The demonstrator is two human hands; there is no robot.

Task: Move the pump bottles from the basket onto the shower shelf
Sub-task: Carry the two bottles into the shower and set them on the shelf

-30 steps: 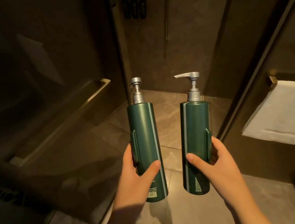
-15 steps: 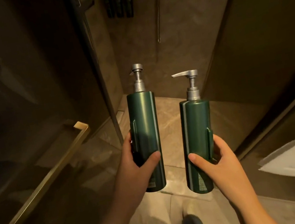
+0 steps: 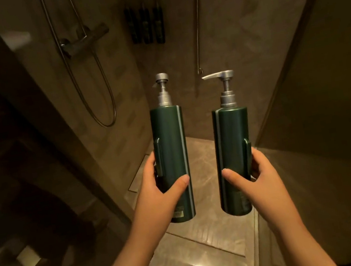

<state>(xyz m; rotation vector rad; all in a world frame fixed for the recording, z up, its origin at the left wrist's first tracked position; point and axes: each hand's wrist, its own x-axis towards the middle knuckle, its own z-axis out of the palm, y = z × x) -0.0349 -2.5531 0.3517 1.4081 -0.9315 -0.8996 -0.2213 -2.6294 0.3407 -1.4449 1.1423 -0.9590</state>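
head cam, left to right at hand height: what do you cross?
left hand → green pump bottle in it → bare shower floor → second green pump bottle → right hand

Each grip wraps an upright green pump bottle low on its body, the left hand [image 3: 158, 191] holding the left bottle [image 3: 172, 156] just beside the right hand's [image 3: 255, 177] right bottle [image 3: 233, 153], three dark bottles [image 3: 145, 27] hanging on the wall well beyond them.

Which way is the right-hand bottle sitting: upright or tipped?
Upright. The right hand holds the right bottle near its base, pump head on top, nozzle pointing left.
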